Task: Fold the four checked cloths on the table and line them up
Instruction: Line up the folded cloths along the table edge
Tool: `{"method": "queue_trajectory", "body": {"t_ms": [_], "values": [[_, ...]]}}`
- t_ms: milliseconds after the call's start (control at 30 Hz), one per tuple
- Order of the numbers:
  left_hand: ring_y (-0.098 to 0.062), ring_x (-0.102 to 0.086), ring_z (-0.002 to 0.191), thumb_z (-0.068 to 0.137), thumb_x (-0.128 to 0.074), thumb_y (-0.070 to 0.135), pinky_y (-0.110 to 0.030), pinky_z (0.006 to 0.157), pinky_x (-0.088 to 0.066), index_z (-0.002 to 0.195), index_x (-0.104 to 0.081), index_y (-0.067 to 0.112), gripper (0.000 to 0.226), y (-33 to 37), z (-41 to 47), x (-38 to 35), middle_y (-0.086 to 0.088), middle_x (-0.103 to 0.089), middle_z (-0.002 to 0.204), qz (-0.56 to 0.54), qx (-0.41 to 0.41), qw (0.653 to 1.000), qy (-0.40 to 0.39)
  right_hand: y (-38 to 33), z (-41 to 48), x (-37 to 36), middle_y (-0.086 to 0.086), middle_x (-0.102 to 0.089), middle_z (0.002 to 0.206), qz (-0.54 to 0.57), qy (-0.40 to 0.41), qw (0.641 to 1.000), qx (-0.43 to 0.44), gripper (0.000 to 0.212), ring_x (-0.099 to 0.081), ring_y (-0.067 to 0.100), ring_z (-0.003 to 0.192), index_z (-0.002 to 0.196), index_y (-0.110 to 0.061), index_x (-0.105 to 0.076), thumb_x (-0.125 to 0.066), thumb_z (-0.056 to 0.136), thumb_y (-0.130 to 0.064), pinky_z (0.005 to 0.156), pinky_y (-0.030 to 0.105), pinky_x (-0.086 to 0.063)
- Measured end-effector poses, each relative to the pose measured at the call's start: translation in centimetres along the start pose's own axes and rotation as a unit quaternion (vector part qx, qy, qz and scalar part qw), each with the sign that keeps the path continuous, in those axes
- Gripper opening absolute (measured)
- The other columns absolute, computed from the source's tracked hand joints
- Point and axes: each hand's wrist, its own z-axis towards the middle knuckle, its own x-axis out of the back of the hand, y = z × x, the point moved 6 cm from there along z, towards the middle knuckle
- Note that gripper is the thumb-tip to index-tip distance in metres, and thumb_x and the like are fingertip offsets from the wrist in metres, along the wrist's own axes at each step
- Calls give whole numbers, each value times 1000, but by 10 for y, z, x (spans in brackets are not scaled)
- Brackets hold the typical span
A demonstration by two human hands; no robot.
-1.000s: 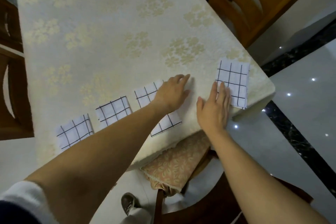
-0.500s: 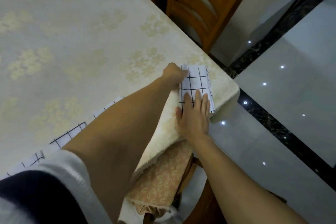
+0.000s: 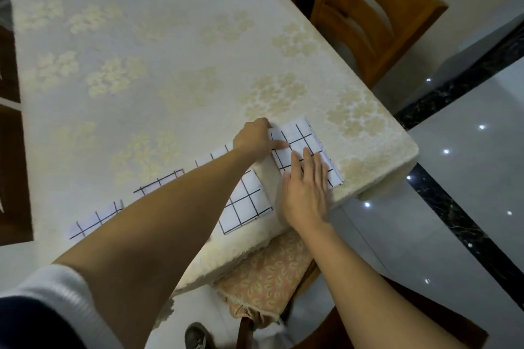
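Four folded white cloths with black checks lie in a row along the table's near edge. The rightmost cloth (image 3: 302, 140) sits near the table's right corner. My left hand (image 3: 255, 139) pinches its left edge, thumb on top. My right hand (image 3: 307, 190) lies flat on its near end with the fingers straight. The third cloth (image 3: 245, 205) lies just left of it, partly under my left forearm. The second cloth (image 3: 161, 181) and the leftmost cloth (image 3: 93, 218) show only their far parts behind that arm.
The table (image 3: 141, 65) wears a cream flowered cover, and its right corner is close to the rightmost cloth. A wooden chair (image 3: 377, 17) stands at the right side. A cushioned chair seat (image 3: 266, 278) is tucked under the near edge.
Both hands left the third cloth's area and reached right onto the rightmost cloth. That cloth now lies closer to the third cloth than before.
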Motion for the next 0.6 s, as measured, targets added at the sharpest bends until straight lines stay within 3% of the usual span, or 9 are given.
{"method": "queue_trajectory", "body": {"t_ms": [100,200,300,400,500,600], "values": [[-30,-61,111,79,-80,56,-33,73,-42,133,-54,13,74,-3,0,-5,-10,-63,126,-12,6,1000,15,1,10,-16,16,-13,167,-47,-50,998,2,69,-5,35,155,160,-9,-19,-9,101,-43,126,50,-6],[-31,-62,104,80,-80,56,-32,69,-40,127,-57,11,70,-4,1,-7,-11,-64,118,-23,3,999,22,6,9,-18,16,-15,167,-62,-37,997,5,71,-7,34,155,160,-10,-20,-9,101,-49,126,50,-9],[-29,-62,92,81,-79,55,-33,58,-36,111,-58,13,56,-3,-1,-6,-5,-61,98,-44,-1,998,36,2,11,-13,18,-17,166,-46,-29,999,8,75,-9,36,155,159,-9,-24,-5,99,-49,125,50,-10],[-26,-57,82,83,-79,52,-30,52,-32,97,-52,16,47,-4,1,-2,-2,-57,90,-56,8,997,51,1,21,-13,16,-1,168,-64,-64,996,-1,66,5,34,155,161,-11,-9,-8,104,-43,126,49,-1],[-27,-59,85,83,-79,51,-31,58,-37,102,-57,14,47,-4,2,-1,-5,-61,95,-40,8,998,52,2,26,-18,16,7,168,-84,-79,993,-2,64,12,34,154,161,-13,-1,-18,107,-42,125,49,4],[-30,-63,95,84,-77,53,-32,70,-42,117,-62,12,55,-4,1,2,-8,-67,105,-2,2,998,60,-1,26,-17,17,3,168,-75,-67,995,5,64,9,34,155,161,-12,-7,-21,107,-42,125,49,2]]}}
